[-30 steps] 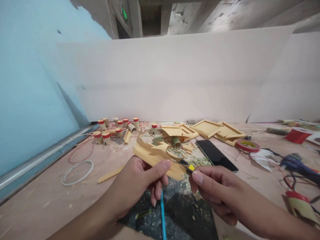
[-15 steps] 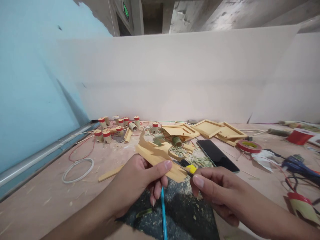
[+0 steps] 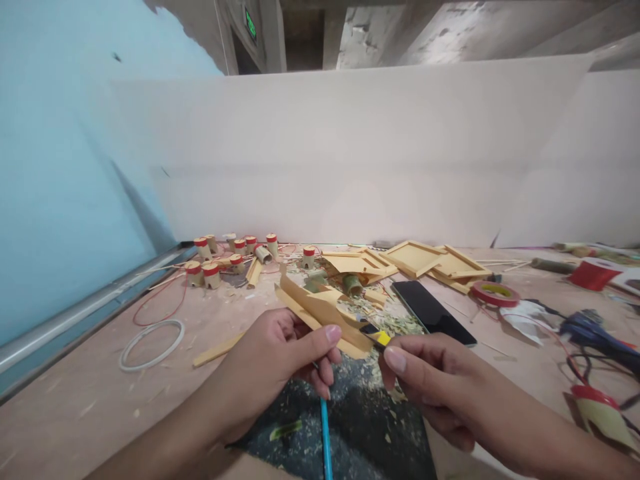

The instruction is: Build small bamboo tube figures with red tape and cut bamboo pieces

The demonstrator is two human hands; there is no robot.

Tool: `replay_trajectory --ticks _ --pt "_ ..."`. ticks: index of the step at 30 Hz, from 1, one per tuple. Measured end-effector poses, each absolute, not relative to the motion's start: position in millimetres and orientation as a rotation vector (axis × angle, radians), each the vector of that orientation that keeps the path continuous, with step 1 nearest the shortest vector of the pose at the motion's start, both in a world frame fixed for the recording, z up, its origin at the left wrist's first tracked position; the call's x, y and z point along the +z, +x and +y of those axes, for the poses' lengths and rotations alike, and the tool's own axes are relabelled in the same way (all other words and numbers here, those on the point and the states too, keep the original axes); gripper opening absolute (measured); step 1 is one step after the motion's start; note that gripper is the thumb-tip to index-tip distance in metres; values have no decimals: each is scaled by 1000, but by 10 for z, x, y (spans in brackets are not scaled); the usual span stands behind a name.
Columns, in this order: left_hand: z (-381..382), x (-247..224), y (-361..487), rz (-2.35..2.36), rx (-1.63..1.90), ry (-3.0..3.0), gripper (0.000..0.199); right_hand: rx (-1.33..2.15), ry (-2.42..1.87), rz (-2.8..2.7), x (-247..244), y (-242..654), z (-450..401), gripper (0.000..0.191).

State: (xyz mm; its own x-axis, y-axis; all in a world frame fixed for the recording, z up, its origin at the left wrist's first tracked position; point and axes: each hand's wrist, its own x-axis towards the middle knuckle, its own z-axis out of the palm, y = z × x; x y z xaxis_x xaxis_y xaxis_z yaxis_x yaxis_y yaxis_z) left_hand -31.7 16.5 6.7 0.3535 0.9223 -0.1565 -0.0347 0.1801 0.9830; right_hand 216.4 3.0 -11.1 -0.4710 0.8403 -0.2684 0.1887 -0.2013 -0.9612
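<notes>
My left hand (image 3: 300,353) pinches a thin, torn tan sheet (image 3: 320,310) between thumb and fingers, above a dark cutting mat (image 3: 373,417). The sheet is curled along its length, and its lower right end points toward my right hand (image 3: 425,373). That hand is closed on a slim dark tool (image 3: 376,343) whose tip touches or nearly touches the sheet; its exact kind is unclear. Right at the tool is a yellow-and-black piece (image 3: 383,338); I cannot tell whether it belongs to the tool. Under my left hand, a blue stick (image 3: 326,440) lies on the mat.
A phone (image 3: 433,313) lies right of green shavings (image 3: 395,320). Behind are wooden frames (image 3: 415,257) and several red-banded bamboo cups (image 3: 211,275). A white ring (image 3: 151,345) lies left; a tape roll (image 3: 495,293) and a blue-handled tool (image 3: 595,337) lie right.
The tan sheet has tilted and curled up along its upper side. My left fingers have shifted a little beneath it. My right hand stays nearly in place, and the view has moved slightly.
</notes>
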Motion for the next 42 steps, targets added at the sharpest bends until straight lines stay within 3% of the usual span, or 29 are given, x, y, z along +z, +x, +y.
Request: replay_trajectory --ticks 19,34,42 --pt "177 18 -293 963 827 1139 50 1713 -1190 -1600 -60 2143 0 56" --pt "179 27 -299 987 799 1151 42 1709 -1193 -1603 -91 2140 22 59" --pt "204 70 -293 1059 710 1236 54 1690 -1181 -1616 -72 2135 15 59"
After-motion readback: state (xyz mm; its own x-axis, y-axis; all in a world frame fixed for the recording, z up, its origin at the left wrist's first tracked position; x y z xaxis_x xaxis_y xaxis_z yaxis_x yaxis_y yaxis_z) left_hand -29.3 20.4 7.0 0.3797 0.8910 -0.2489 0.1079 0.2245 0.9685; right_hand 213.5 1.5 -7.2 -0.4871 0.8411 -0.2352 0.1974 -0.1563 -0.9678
